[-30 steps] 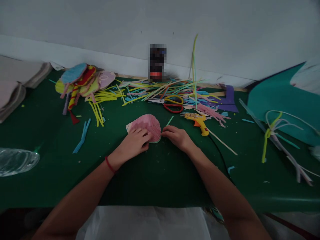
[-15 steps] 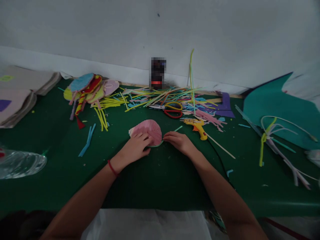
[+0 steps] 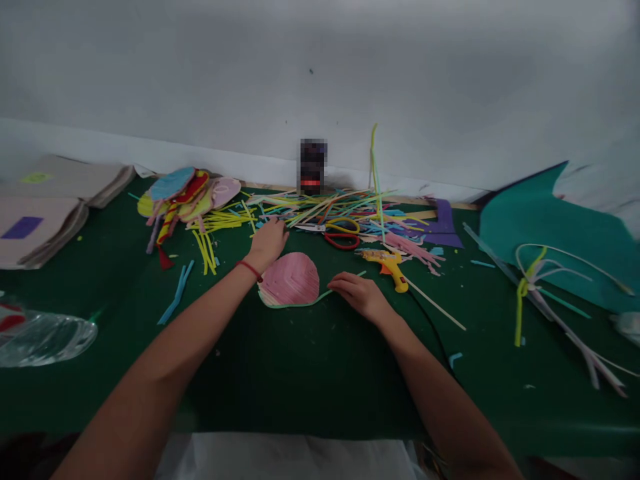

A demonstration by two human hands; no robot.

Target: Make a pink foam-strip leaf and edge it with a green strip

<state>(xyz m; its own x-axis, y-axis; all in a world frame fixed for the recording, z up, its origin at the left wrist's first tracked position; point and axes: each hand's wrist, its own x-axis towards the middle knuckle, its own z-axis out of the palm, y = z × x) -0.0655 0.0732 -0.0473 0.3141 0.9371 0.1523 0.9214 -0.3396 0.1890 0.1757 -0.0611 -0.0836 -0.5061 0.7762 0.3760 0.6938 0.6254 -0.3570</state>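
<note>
A round pink foam piece (image 3: 290,279) lies flat on the green table cover (image 3: 310,373), with a thin green strip (image 3: 323,297) along its lower edge. My left hand (image 3: 269,241) is stretched past the pink piece to the edge of the pile of coloured foam strips (image 3: 320,200), fingers extended and touching them. My right hand (image 3: 361,295) rests just right of the pink piece, fingertips pinched on the green strip where it leaves the piece.
Red and yellow scissors (image 3: 343,233) and a yellow glue gun (image 3: 389,263) with its black cable lie behind my right hand. Finished foam shapes (image 3: 183,193) are stacked at the back left, a clear plastic bottle (image 3: 43,337) lies left, and a teal sheet (image 3: 545,233) lies right.
My left hand has left the pink piece and reached forward to the strip pile. My right hand stays at the piece's right edge. The view has tilted up a little.
</note>
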